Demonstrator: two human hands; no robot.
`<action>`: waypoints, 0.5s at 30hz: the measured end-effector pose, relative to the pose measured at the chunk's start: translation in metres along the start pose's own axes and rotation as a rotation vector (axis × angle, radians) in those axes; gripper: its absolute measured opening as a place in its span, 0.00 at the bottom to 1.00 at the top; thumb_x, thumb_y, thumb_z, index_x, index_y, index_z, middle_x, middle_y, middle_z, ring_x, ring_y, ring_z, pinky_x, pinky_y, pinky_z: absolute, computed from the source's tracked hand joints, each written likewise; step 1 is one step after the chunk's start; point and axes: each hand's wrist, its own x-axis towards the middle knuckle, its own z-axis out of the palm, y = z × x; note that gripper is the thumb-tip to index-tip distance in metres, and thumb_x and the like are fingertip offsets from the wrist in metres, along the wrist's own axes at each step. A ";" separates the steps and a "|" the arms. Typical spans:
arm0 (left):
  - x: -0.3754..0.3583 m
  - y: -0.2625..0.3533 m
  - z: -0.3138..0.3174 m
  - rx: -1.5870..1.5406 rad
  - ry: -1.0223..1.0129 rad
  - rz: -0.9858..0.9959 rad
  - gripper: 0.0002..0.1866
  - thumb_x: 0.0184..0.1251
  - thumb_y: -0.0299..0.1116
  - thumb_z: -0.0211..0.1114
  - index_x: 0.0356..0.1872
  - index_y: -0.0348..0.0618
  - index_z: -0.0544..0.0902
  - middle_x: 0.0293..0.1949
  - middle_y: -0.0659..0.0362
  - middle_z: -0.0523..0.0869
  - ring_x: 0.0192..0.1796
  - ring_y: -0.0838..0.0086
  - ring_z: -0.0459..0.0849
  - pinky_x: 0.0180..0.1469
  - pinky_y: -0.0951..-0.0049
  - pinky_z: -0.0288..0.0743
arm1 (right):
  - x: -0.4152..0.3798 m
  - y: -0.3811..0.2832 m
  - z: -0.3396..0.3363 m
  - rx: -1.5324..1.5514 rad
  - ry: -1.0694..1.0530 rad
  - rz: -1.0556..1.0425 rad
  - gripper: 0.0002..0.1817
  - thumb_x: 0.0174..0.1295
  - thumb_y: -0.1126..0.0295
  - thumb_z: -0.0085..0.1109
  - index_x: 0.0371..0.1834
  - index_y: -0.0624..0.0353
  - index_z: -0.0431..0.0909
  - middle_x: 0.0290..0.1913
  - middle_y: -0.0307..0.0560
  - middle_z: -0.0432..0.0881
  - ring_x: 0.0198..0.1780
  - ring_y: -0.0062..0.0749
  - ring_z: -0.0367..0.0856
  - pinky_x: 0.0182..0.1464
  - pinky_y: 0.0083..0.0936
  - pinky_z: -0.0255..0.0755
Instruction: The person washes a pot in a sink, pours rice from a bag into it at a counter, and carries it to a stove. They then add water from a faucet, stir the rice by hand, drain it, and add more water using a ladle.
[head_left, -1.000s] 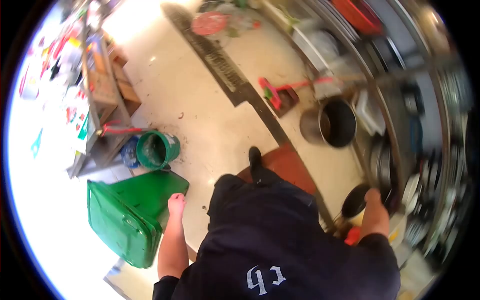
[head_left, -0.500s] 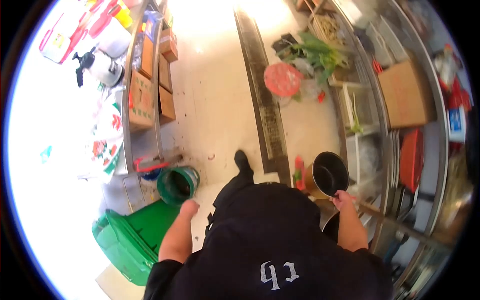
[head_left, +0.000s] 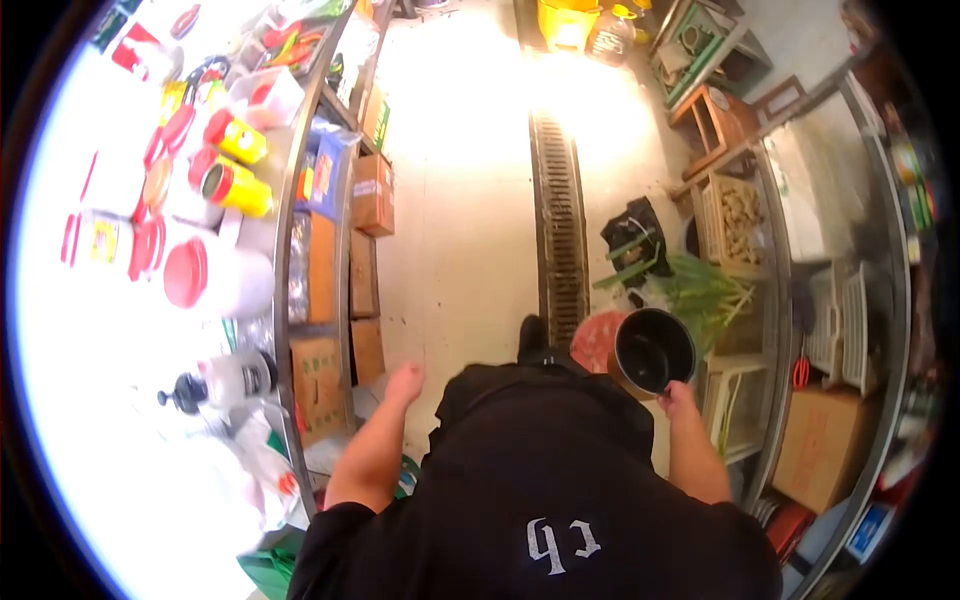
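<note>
My right hand [head_left: 676,396] grips a deep round pot [head_left: 655,352] at its near edge. The pot's inside is black and looks bare, its outer wall brownish. It hangs tilted, mouth toward me, partly covering a round red lid-like thing [head_left: 594,338] on the floor. On the other side, my left hand [head_left: 406,383] hangs at hip height over the floor, fingers curled in and nothing visible in them. Nearest to it are cardboard boxes [head_left: 367,352] on the lower shelf.
A floor drain grate [head_left: 562,230] runs ahead along the aisle. Leafy green stalks [head_left: 708,297] and a black bag [head_left: 637,240] lie right of it. Metal shelving [head_left: 783,330] lines the right; a counter with a white sprayer [head_left: 232,380] and red-lidded jars [head_left: 215,275] lines the left.
I have walked forward along the aisle, carrying the pot in my right hand. The green bins have slid back almost out of view. The drain grate and stalks are nearer.
</note>
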 end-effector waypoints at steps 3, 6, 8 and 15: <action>0.027 -0.033 -0.010 0.258 -0.318 0.065 0.20 0.61 0.46 0.59 0.41 0.38 0.83 0.46 0.43 0.82 0.51 0.50 0.79 0.53 0.56 0.73 | 0.012 -0.113 0.119 -0.116 0.016 -0.009 0.06 0.45 0.81 0.48 0.26 0.65 0.74 0.27 0.51 0.77 0.25 0.43 0.78 0.23 0.36 0.73; 0.086 -0.065 -0.013 0.166 -0.332 -0.001 0.19 0.59 0.43 0.60 0.41 0.38 0.83 0.44 0.43 0.83 0.49 0.51 0.81 0.51 0.57 0.74 | 0.013 -0.222 0.242 -0.323 0.062 -0.110 0.04 0.46 0.80 0.49 0.26 0.67 0.73 0.27 0.52 0.77 0.27 0.44 0.79 0.24 0.35 0.73; 0.127 -0.032 -0.060 0.022 -0.312 -0.180 0.18 0.58 0.42 0.60 0.40 0.38 0.83 0.44 0.43 0.83 0.49 0.52 0.81 0.50 0.57 0.74 | 0.067 -0.273 0.293 -0.301 -0.040 -0.075 0.05 0.46 0.80 0.50 0.27 0.67 0.74 0.28 0.51 0.77 0.27 0.44 0.78 0.24 0.36 0.73; 0.446 0.176 -0.302 0.188 -0.384 -0.078 0.10 0.53 0.32 0.59 0.31 0.36 0.84 0.42 0.43 0.84 0.49 0.56 0.82 0.48 0.59 0.76 | 0.088 -0.420 0.471 -0.112 0.107 -0.108 0.11 0.49 0.82 0.48 0.38 0.69 0.72 0.36 0.55 0.77 0.36 0.49 0.80 0.35 0.44 0.79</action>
